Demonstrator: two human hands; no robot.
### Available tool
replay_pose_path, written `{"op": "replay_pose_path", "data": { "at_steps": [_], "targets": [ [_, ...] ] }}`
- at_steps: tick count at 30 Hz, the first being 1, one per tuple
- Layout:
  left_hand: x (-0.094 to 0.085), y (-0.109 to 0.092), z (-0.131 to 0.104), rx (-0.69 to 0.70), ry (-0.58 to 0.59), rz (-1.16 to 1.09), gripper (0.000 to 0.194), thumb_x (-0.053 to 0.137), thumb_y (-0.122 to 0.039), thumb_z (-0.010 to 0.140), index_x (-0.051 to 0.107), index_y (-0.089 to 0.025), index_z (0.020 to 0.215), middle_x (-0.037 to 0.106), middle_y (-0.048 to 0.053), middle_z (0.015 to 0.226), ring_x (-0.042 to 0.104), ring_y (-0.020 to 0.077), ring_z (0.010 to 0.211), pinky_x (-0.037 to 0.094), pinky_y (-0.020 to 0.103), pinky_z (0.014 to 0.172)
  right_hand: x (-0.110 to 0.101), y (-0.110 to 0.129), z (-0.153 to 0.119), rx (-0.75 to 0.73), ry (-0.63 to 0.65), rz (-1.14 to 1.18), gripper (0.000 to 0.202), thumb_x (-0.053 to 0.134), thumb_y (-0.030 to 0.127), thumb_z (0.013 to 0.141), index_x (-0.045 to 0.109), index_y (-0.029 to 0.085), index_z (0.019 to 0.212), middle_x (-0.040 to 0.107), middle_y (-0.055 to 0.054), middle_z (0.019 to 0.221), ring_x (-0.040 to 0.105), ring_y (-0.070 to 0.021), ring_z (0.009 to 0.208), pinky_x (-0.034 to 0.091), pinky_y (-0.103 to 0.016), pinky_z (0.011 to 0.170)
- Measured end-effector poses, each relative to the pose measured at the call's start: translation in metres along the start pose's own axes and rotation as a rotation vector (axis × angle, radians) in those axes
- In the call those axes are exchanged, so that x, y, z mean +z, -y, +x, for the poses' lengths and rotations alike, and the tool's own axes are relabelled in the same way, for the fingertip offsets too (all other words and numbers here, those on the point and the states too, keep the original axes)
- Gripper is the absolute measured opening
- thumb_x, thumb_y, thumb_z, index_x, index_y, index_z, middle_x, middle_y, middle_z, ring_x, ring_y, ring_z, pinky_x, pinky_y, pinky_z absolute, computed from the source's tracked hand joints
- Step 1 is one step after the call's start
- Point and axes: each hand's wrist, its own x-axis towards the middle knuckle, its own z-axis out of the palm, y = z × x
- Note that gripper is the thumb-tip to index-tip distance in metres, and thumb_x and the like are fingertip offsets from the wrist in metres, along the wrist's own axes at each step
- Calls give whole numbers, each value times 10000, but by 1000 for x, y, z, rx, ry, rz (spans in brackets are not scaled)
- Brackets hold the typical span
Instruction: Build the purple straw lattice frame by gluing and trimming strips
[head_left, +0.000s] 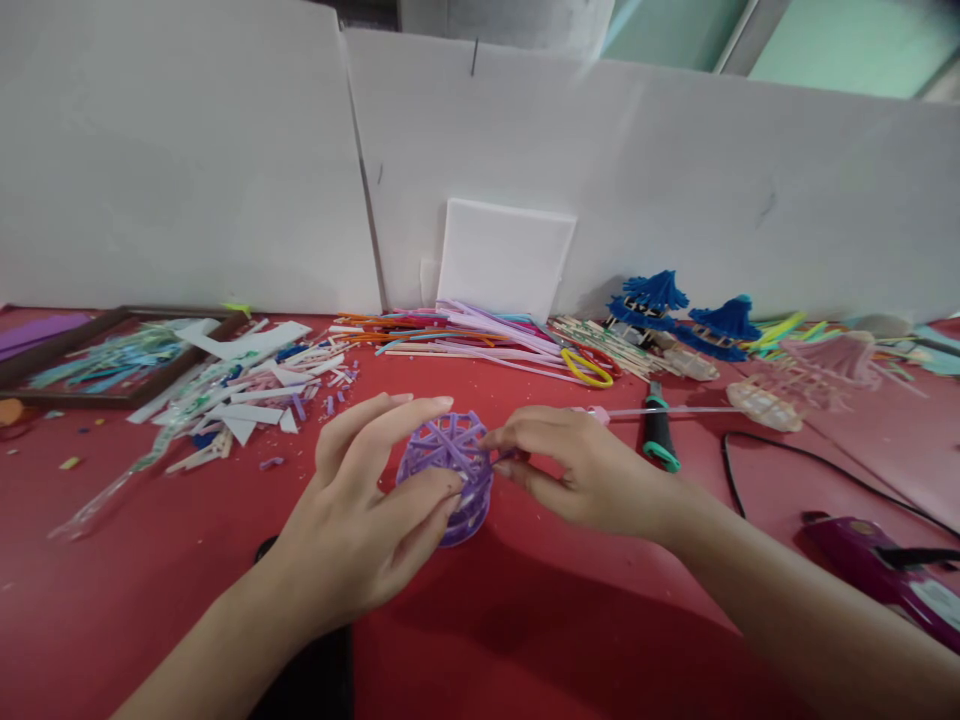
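On the red table a small round purple latticework piece [446, 440], made of crossed thin strips, sits between my hands. My left hand [375, 500] curls around its left and near side, with the thumb pressed on the top. At its right edge my right hand [566, 460] pinches a thin purple strip [498, 456] between thumb and fingers, against the lattice. Much of the strip is hidden by the fingertips. Just beyond my right hand lies a pale rod [675, 410] with a pink end.
A green-and-black utility knife [660, 435] and a magenta glue gun [877, 570] with a black cord lie right. Behind are scissors [589, 368], coloured strips [465, 335] and blue-roofed models [651, 300]. Paper scraps [251, 395] and a brown frame [67, 398] lie left.
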Motion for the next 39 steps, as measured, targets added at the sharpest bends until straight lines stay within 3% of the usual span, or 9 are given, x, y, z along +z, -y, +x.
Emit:
{"op": "replay_pose_path", "data": {
  "at_steps": [7, 14, 19, 32, 39],
  "targets": [
    [-5, 1, 2, -21, -5, -73, 163, 569, -155, 833, 644, -245, 947, 475, 107, 1412, 417, 364, 1298, 382, 589, 1063, 1, 11, 1, 72, -4, 134, 111, 596, 116, 888, 673, 163, 953, 719, -40, 848, 646, -135, 722, 484, -237, 680],
    [-10, -6, 11, -7, 71, -34, 166, 613, -221, 850, 668, -183, 1002, 482, 146, 1423, 398, 374, 1306, 385, 554, 1073, 4, 34, 0, 190, -18, 36, 94, 627, 99, 852, 697, 158, 876, 714, -37, 791, 629, -154, 698, 447, -255, 664],
    [-13, -9, 14, 27, 98, 4, 91, 623, -191, 851, 663, -171, 931, 508, 150, 1387, 407, 370, 1302, 365, 547, 1100, 9, 47, 0, 312, -8, 21, 96, 616, 127, 866, 684, 163, 808, 707, -40, 791, 623, -155, 699, 434, -253, 651],
    [-13, -8, 12, -34, 164, -78, 99, 570, -190, 865, 645, -169, 926, 435, 152, 1400, 368, 359, 1328, 363, 517, 1105, 15, 53, -4, 309, -59, -74, 106, 622, 141, 850, 638, 164, 747, 662, -18, 700, 564, -138, 622, 365, -247, 595],
    [-15, -12, 15, -89, 204, -128, 115, 541, -164, 865, 648, -170, 905, 418, 161, 1399, 355, 380, 1328, 350, 585, 1088, 15, 54, -4, 332, -60, -55, 84, 618, 139, 841, 632, 170, 764, 674, -20, 714, 576, -147, 628, 374, -252, 585]
  ]
}}
